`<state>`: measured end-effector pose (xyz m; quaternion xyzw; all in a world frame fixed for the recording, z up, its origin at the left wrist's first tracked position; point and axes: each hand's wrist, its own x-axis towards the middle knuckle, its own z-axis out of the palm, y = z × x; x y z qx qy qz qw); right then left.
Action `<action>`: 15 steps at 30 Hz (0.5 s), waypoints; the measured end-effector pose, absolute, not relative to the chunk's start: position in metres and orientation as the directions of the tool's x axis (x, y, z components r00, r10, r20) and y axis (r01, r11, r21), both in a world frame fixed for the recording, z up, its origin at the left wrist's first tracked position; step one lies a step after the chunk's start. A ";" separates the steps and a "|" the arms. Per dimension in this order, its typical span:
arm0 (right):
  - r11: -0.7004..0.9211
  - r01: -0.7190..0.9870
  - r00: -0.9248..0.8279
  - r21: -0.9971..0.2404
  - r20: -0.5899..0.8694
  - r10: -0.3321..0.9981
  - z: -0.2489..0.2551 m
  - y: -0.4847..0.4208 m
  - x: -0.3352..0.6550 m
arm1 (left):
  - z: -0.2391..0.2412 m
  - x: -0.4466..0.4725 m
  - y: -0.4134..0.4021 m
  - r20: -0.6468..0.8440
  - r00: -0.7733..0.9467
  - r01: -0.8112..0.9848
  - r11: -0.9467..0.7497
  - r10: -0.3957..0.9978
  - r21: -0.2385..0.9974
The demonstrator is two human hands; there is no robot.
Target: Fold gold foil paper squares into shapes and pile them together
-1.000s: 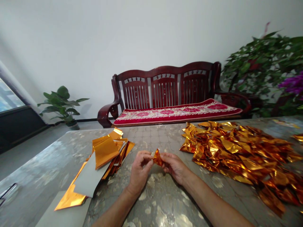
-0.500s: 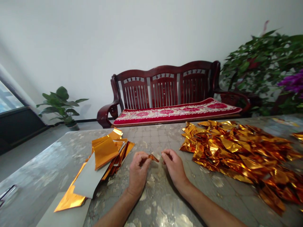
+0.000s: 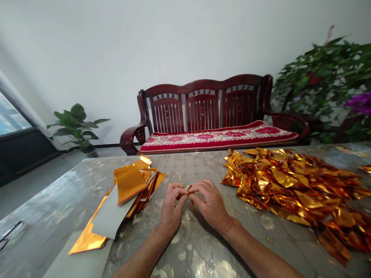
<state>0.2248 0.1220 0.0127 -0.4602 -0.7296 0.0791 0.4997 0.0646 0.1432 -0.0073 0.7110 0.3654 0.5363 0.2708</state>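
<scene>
Between my fingertips is a small folded piece of gold foil paper [image 3: 189, 189], mostly hidden by the fingers. My left hand [image 3: 173, 204] pinches it from the left, thumb against forefinger. My right hand [image 3: 209, 200] pinches it from the right, and the fingertips of both hands meet. To the left lies a loose stack of gold foil sheets [image 3: 131, 184], some turned to their pale grey back. On the right spreads a big heap of folded gold foil pieces [image 3: 284, 185], pointed and shiny.
The table [image 3: 185, 166] has a patterned, glossy cover. A pair of glasses or similar thin dark-framed object [image 3: 11, 233] lies at the far left. Beyond the table stand a dark wooden bench [image 3: 199, 112] with a red floral cushion and potted plants [image 3: 77, 127].
My right hand has moved left and closed on the foil piece, which only my left hand held before. The view has shifted slightly.
</scene>
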 end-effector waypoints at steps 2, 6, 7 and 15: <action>0.535 0.595 -0.043 -0.599 0.641 0.766 0.012 0.122 0.225 | -0.009 0.066 0.144 0.553 0.122 0.229 -0.566 0.824 0.792; 0.481 0.547 0.038 -0.685 0.594 0.803 0.007 0.125 0.222 | -0.010 0.068 0.142 0.515 0.052 0.246 -0.511 0.855 0.823; 0.467 0.519 0.063 -0.716 0.577 0.814 0.005 0.125 0.221 | -0.010 0.068 0.142 0.517 0.069 0.258 -0.516 0.853 0.817; 0.341 0.174 0.156 -0.924 0.367 0.917 -0.006 0.129 0.215 | -0.009 0.069 0.137 0.496 0.096 0.355 -0.495 0.863 0.793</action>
